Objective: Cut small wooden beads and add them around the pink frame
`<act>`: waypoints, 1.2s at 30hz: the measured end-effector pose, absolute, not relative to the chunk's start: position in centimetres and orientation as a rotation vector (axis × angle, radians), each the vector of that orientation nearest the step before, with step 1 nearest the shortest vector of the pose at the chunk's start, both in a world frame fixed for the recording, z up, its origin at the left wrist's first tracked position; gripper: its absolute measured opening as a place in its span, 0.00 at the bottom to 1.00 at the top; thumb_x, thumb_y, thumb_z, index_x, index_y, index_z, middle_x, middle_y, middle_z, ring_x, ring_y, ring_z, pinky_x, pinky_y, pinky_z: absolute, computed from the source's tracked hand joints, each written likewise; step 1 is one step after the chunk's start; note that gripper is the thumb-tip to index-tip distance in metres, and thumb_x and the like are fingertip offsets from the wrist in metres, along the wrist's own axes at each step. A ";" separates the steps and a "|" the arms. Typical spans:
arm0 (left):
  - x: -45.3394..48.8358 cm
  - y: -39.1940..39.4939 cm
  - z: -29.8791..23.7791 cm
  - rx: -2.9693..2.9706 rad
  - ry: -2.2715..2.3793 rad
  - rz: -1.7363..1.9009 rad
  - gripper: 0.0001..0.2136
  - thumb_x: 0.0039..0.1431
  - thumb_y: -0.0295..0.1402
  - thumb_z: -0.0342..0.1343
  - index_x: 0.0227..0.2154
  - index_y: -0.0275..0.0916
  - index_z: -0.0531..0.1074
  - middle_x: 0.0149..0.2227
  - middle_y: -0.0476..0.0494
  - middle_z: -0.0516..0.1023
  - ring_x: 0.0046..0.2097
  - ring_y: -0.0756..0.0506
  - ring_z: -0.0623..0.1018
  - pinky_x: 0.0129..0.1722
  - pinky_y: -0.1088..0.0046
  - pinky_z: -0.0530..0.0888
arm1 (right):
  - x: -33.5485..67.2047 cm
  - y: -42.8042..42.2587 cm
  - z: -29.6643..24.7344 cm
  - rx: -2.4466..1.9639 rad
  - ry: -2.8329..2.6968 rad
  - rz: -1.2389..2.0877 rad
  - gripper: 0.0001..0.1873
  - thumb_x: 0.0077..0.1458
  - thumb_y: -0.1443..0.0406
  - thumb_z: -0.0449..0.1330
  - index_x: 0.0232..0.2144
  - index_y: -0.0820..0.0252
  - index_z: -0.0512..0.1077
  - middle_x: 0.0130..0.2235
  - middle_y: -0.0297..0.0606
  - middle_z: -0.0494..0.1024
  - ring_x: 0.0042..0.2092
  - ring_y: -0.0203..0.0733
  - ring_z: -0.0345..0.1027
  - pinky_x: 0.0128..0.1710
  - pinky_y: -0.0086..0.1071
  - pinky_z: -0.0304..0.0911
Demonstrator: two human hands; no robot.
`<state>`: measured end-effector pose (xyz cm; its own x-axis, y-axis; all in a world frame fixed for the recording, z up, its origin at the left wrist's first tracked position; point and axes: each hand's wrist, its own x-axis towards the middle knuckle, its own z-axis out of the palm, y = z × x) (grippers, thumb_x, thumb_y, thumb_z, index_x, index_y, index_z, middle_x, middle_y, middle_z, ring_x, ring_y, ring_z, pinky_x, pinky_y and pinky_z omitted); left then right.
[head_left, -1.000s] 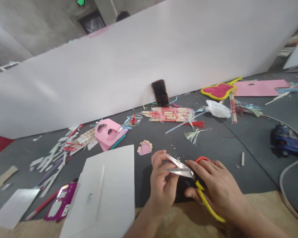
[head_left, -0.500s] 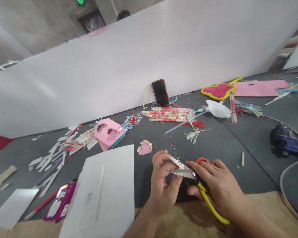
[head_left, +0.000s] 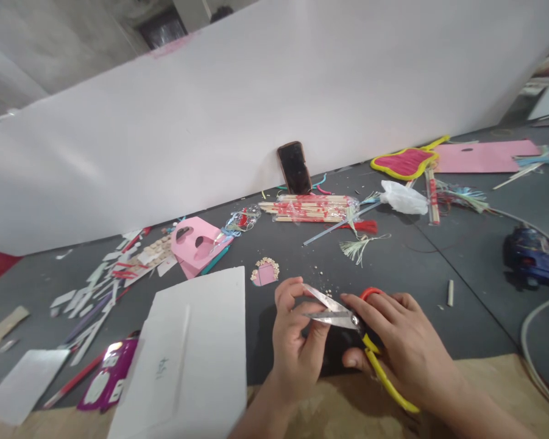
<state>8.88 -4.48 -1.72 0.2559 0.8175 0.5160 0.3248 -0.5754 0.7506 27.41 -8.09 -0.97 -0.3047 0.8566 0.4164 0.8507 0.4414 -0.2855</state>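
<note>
A pair of scissors [head_left: 388, 379] with yellow and red handles is gripped in my right hand [head_left: 402, 335], its blades parted and pointing left. My left hand [head_left: 297, 347] is curled at the blades, thumb and fingers bent toward each other. Whatever those fingers pinch is hidden or too small to name. Tiny pale bits [head_left: 328, 294] lie on the dark table just beyond the blades. Farther left is a small pink piece [head_left: 265, 274] with a border of pale bits along its curved edge.
A white board [head_left: 201, 360] lies to my left, near a purple case [head_left: 107, 375] and scattered strips. Behind are a pink cut-out piece [head_left: 194, 241], wrapped sticks [head_left: 308, 209], a phone [head_left: 295, 167] against the partition and tassels [head_left: 357, 249]. A blue corded tool [head_left: 534, 256] sits right.
The view has shifted slightly. Both hands and the scissors keep nearly the same pose, with the blades still parted.
</note>
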 end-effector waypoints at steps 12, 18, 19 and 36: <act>8.9 -4.5 -1.6 2.000 1.033 1.270 0.08 0.61 0.34 0.51 0.29 0.40 0.72 0.40 0.40 0.70 0.54 0.39 0.65 0.54 0.51 0.64 | 27.7 -8.0 -1.0 -1.359 -2.211 0.006 0.27 0.59 0.48 0.50 0.48 0.64 0.69 0.35 0.44 0.77 0.34 0.44 0.69 0.33 0.36 0.55; 9.0 -4.6 -1.8 1.971 0.959 1.312 0.05 0.61 0.32 0.52 0.32 0.41 0.71 0.41 0.41 0.69 0.54 0.39 0.65 0.53 0.52 0.65 | 27.5 -8.5 -1.0 -1.371 -2.204 -0.016 0.24 0.60 0.51 0.50 0.47 0.63 0.69 0.33 0.42 0.77 0.31 0.42 0.69 0.31 0.34 0.59; 9.1 -4.7 -1.9 1.979 0.953 1.317 0.05 0.61 0.32 0.51 0.32 0.41 0.71 0.41 0.41 0.69 0.54 0.39 0.65 0.53 0.52 0.65 | 27.5 -8.5 -1.0 -1.380 -2.201 -0.018 0.23 0.61 0.51 0.49 0.47 0.62 0.70 0.32 0.41 0.77 0.30 0.41 0.69 0.30 0.34 0.59; 8.9 -4.4 -1.9 2.005 1.036 1.374 0.05 0.59 0.31 0.53 0.31 0.41 0.73 0.41 0.42 0.69 0.54 0.40 0.66 0.53 0.55 0.66 | 27.1 -8.4 -0.9 -1.456 -2.191 -0.027 0.28 0.54 0.47 0.55 0.49 0.61 0.67 0.35 0.43 0.75 0.34 0.45 0.67 0.34 0.36 0.53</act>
